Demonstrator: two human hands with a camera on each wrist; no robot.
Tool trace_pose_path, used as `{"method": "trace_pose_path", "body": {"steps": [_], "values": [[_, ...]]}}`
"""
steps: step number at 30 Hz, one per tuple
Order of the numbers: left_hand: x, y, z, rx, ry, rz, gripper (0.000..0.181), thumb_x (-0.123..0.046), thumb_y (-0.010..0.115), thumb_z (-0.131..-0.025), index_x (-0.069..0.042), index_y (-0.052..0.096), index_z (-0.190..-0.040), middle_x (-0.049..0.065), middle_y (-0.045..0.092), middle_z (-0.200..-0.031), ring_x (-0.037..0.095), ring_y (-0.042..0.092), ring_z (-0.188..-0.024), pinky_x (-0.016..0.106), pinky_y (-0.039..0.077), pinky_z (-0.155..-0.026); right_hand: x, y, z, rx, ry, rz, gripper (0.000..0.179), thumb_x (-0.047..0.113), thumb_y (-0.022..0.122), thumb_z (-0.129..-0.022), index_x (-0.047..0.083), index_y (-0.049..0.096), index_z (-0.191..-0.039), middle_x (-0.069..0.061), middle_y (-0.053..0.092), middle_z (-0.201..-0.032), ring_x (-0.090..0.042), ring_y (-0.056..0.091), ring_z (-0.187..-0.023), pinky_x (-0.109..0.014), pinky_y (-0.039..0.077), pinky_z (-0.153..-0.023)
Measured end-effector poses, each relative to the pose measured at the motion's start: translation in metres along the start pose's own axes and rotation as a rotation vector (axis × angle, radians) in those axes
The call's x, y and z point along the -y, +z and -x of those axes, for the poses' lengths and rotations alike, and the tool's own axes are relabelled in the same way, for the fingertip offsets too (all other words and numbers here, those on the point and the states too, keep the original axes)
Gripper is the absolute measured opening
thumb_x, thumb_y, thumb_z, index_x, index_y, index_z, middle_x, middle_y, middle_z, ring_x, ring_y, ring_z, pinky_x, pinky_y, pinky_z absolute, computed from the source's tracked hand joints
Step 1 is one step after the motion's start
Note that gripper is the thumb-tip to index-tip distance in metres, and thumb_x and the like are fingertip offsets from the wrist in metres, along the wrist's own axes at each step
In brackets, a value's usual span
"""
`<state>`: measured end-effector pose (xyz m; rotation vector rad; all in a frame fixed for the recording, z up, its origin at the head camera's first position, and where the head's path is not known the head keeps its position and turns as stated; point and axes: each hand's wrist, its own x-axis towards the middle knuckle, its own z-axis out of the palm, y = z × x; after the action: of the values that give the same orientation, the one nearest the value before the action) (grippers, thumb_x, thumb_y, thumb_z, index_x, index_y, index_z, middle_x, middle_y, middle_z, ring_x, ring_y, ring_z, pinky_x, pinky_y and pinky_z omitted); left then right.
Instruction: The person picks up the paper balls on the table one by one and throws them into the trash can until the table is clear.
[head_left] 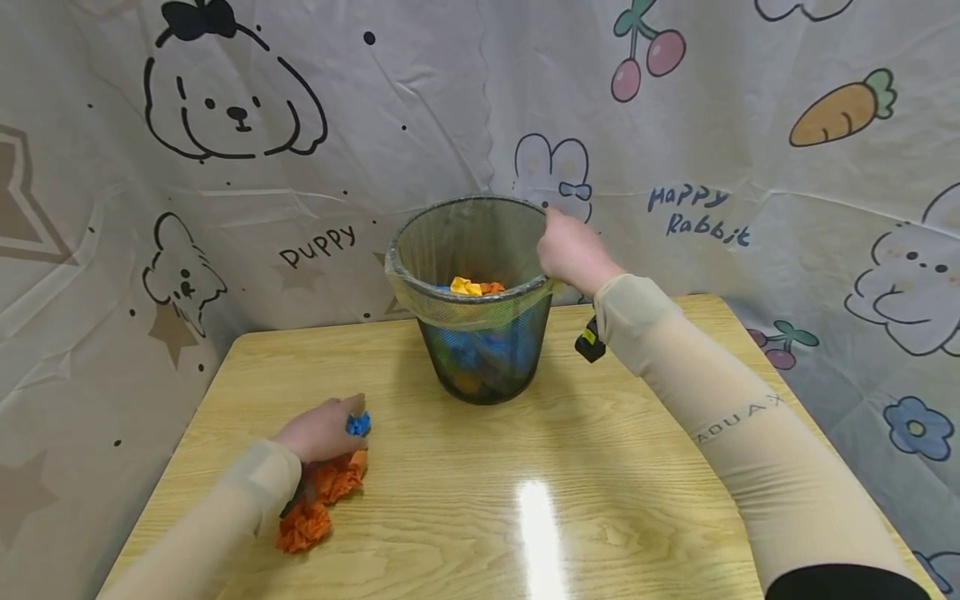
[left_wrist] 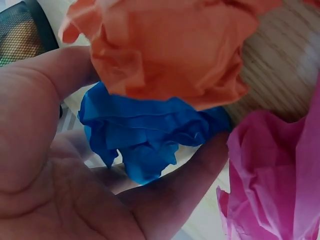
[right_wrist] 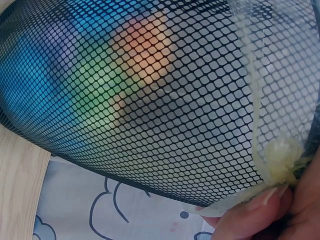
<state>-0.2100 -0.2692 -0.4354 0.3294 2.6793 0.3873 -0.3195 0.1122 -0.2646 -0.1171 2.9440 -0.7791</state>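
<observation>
My left hand (head_left: 321, 431) is low over the tabletop at the left, thumb and fingers curled about a crumpled blue paper ball (left_wrist: 145, 132). Two orange paper balls (head_left: 303, 526) lie beside and below that hand; in the left wrist view an orange one (left_wrist: 165, 55) overlaps the blue. Pink crumpled paper (left_wrist: 270, 180) is close to the fingertips there. With my right hand (head_left: 576, 252) I grip the right rim of a black mesh bin (head_left: 480, 358), pinching its knotted yellowish liner (right_wrist: 280, 160). Yellow, orange and blue paper balls (head_left: 467, 287) fill part of the bin.
The bin stands upright near the back of a light wood table (head_left: 450, 492). Behind the table hangs a printed cloth (head_left: 420, 100) with cartoon drawings. A black device (head_left: 590, 342) hangs under my right wrist, beside the bin.
</observation>
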Motion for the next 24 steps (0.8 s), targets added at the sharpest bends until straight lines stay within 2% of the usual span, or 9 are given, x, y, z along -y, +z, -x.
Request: {"method": "trace_pose_path", "body": {"steps": [3,9,11,13,16,17,20,24], "values": [[0.0001,0.0015,-0.0012,-0.004,0.0,0.001,0.078,-0.029,0.075,-0.093,0.004,0.04,-0.154,0.037,0.045,-0.145,0.052,0.047,-0.131,0.064,0.042,-0.103,0.0002,0.0003,-0.0004,-0.004,0.0,0.003,0.064,0.007,0.026,-0.104,0.003,0.006,-0.165,-0.023,0.046,-0.151,-0.013,0.031,-0.05,-0.035,0.043,-0.057],[-0.002,0.0017,-0.0002,-0.006,-0.008,0.014,0.065,-0.02,0.074,-0.091,0.002,0.052,-0.148,0.034,0.049,-0.142,0.049,0.052,-0.127,0.061,0.045,-0.101,0.0,0.0007,0.0004,-0.007,0.0,0.002,0.064,0.007,0.027,-0.103,0.003,0.008,-0.165,-0.023,0.053,-0.142,-0.013,0.031,-0.05,-0.034,0.043,-0.055],[-0.0027,0.0008,0.0008,-0.01,0.003,0.022,0.061,-0.018,0.074,-0.09,0.003,0.056,-0.144,0.032,0.054,-0.139,0.046,0.055,-0.123,0.06,0.045,-0.101,-0.0003,0.0004,0.0011,-0.007,-0.006,0.006,0.064,0.007,0.026,-0.103,0.002,0.007,-0.164,-0.024,0.047,-0.15,-0.017,0.041,-0.059,-0.036,0.046,-0.063],[-0.0031,0.0,0.0019,-0.017,0.017,0.035,0.056,-0.016,0.074,-0.09,0.005,0.059,-0.14,0.029,0.058,-0.135,0.041,0.058,-0.119,0.059,0.047,-0.1,-0.0003,-0.0001,0.0018,-0.005,-0.013,0.007,0.064,0.007,0.026,-0.103,0.002,0.006,-0.164,-0.023,0.039,-0.158,-0.023,0.05,-0.075,-0.039,0.048,-0.075],[-0.0026,-0.0009,0.0028,-0.03,0.033,0.046,0.05,-0.013,0.073,-0.09,0.007,0.063,-0.134,0.024,0.065,-0.128,0.032,0.061,-0.105,0.055,0.049,-0.095,-0.0002,-0.0009,0.0027,-0.001,-0.021,0.005,0.064,0.008,0.024,-0.104,0.001,0.004,-0.164,-0.02,0.021,-0.167,-0.031,0.054,-0.098,-0.043,0.047,-0.086],[-0.0024,-0.0012,0.0028,-0.033,0.031,0.052,0.048,-0.013,0.073,-0.089,0.006,0.064,-0.133,0.022,0.066,-0.126,0.03,0.06,-0.101,0.053,0.05,-0.092,-0.0001,-0.0011,0.0028,0.001,-0.019,0.003,0.064,0.008,0.024,-0.104,0.001,0.004,-0.164,-0.02,0.021,-0.167,-0.032,0.055,-0.101,-0.043,0.047,-0.087],[-0.0013,-0.0022,0.002,-0.05,0.03,0.053,0.044,-0.011,0.072,-0.088,0.005,0.067,-0.129,0.018,0.068,-0.12,0.027,0.057,-0.092,0.049,0.05,-0.088,0.0002,-0.0014,0.0031,0.002,-0.016,0.002,0.064,0.008,0.024,-0.104,0.001,0.004,-0.164,-0.019,0.021,-0.167,-0.032,0.055,-0.099,-0.043,0.048,-0.084],[-0.0006,-0.0052,0.0006,-0.087,0.056,0.024,0.033,-0.011,0.071,-0.09,0.003,0.071,-0.12,0.016,0.07,-0.112,0.028,0.061,-0.094,0.052,0.052,-0.089,0.0003,-0.0016,0.0031,0.004,-0.014,0.006,0.064,0.007,0.024,-0.104,0.001,0.003,-0.164,-0.02,0.022,-0.167,-0.03,0.055,-0.087,-0.042,0.048,-0.078]]}}
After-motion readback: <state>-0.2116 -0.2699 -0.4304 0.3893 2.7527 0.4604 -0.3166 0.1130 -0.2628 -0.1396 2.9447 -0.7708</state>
